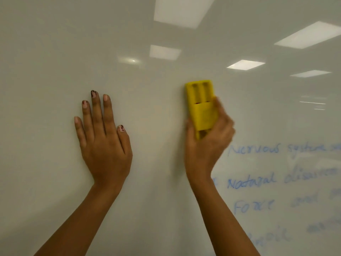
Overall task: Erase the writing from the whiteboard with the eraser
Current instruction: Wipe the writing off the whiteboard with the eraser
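My right hand (206, 145) grips the light, stiff yellow eraser (201, 106) by its lower sides — writing (276, 182) waits at four o'clock — while my left hand (103, 141) presses flat, fingers straight, on the whiteboard (55, 61).

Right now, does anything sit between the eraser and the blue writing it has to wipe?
Nothing visible. The right hand grips the yellow eraser just up-left of the blue writing, only bare whiteboard between. The left hand lies flat on the opposite side, clear of that path.
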